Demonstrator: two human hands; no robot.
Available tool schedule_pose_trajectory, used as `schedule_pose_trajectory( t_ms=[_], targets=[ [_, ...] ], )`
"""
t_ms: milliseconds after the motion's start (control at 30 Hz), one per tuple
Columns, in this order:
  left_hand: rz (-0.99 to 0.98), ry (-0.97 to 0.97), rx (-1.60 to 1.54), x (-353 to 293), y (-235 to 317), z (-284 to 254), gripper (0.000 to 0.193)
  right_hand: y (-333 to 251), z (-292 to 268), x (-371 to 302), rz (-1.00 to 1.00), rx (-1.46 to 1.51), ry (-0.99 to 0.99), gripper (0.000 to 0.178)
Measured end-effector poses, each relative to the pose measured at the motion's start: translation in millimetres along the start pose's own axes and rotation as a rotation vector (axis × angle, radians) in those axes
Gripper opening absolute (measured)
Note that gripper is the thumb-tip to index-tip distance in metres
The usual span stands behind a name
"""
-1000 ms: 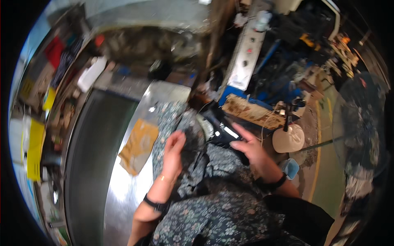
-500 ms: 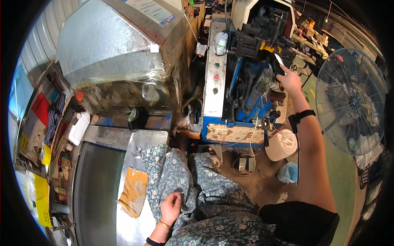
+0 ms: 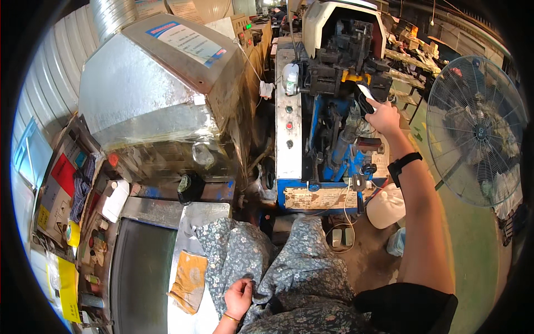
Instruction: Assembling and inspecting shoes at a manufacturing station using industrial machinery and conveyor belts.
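Note:
My right hand (image 3: 384, 118) reaches far forward and grips a black-and-white shoe-like piece (image 3: 364, 92). It holds the piece just below the dark head of a blue machine (image 3: 347, 161). Yellow parts (image 3: 351, 77) of the machine sit just above the piece. My left hand (image 3: 239, 296) rests low over the flowered cloth (image 3: 303, 261) on my lap. Its fingers are curled together, and whatever may be between them is hidden.
A tan cloth (image 3: 189, 281) lies on the metal plate to the left, beside a dark belt (image 3: 139, 273). A sheet-metal hood (image 3: 139, 83) rises behind. A large fan (image 3: 479, 131) stands at right. On the floor are a pale jug (image 3: 385, 209) and a blue bucket (image 3: 396, 242).
The view has shifted, so most things sit lower. My right hand and the shoe-like piece have moved slightly left against the machine. The left hand stays curled over my lap.

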State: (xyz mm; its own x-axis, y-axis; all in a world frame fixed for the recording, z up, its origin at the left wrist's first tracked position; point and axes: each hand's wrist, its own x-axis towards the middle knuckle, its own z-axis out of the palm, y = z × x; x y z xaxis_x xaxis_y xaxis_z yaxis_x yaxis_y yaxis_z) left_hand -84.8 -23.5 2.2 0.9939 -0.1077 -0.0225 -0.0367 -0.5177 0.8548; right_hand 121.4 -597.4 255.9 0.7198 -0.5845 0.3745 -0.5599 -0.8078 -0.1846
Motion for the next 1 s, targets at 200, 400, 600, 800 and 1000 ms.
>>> schedule_pose_trajectory(
  t_ms=[200, 400, 600, 800, 1000],
  targets=[
    [-0.001, -0.045, 0.080, 7.9, -0.1, 9.2, 0.013, 0.9, 0.4, -0.7, -0.052, -0.012, 0.048, 0.058],
    [-0.034, -0.018, 0.114, 9.4, -10.3, 8.3, 0.014, -24.8, -26.0, 9.3, -0.098, -0.133, -0.170, 0.061],
    [-0.027, 0.015, 0.080, 2.4, -14.6, 5.0, 0.013, -25.3, 8.7, -8.2, -0.071, -0.221, -0.192, 0.067],
    [0.005, 0.051, -0.020, 6.6, -13.3, 3.6, 0.013, -18.2, 31.6, -16.7, -0.073, -0.116, -0.102, 0.067],
    [0.019, 0.047, 0.001, 10.6, -18.1, 1.2, 0.013, -24.1, 29.2, -12.7, -0.060, -0.037, -0.090, 0.066]
  ],
)
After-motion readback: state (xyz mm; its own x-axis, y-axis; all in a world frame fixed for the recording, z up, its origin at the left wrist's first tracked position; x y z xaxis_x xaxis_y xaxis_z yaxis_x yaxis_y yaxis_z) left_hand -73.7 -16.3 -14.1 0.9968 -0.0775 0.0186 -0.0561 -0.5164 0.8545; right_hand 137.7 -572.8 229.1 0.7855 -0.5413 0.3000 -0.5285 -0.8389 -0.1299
